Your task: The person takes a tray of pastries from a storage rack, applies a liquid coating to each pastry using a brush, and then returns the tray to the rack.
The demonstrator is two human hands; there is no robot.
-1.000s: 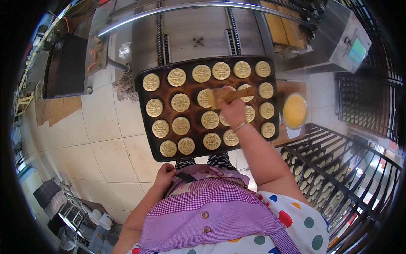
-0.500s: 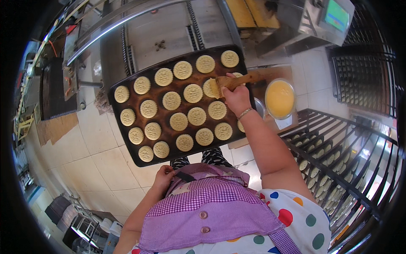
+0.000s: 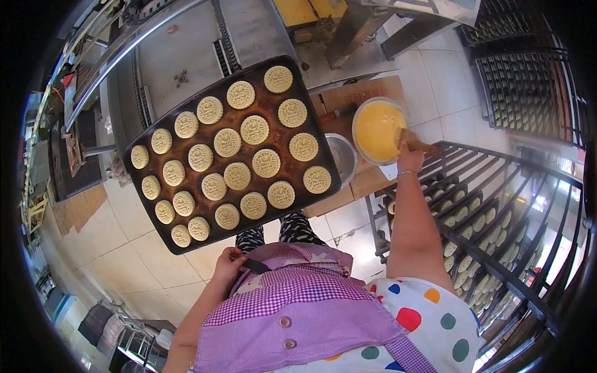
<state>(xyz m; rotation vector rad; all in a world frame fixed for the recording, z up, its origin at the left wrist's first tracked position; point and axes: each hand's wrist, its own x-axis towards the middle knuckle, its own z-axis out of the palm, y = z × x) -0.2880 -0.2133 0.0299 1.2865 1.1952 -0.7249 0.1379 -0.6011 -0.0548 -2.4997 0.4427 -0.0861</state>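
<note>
My right hand (image 3: 410, 159) is closed around the wooden handle of a pastry brush (image 3: 424, 147). The bristles are at the right inner edge of a round bowl (image 3: 357, 140) of yellow liquid that looks like egg wash. To the left, a dark baking tray (image 3: 283, 210) carries rows of pale round pastries (image 3: 265, 163) with stamped patterns. My left hand (image 3: 230, 263) is below the tray, by the purple apron, its fingers curled near a dark strip (image 3: 255, 266); what they pinch, if anything, is hidden.
An empty-looking metal bowl (image 3: 341, 155) stands between tray and yellow bowl, on cardboard (image 3: 365, 184). A black rack (image 3: 491, 248) with trays of pastries stands close at the right, another rack (image 3: 528, 93) farther back. The tray rests over a metal conveyor machine (image 3: 180, 50).
My right hand has moved the brush right, from a pastry on the tray to the bowl of yellow liquid. The view has shifted, so the tray appears farther left. My left hand stays by the apron.
</note>
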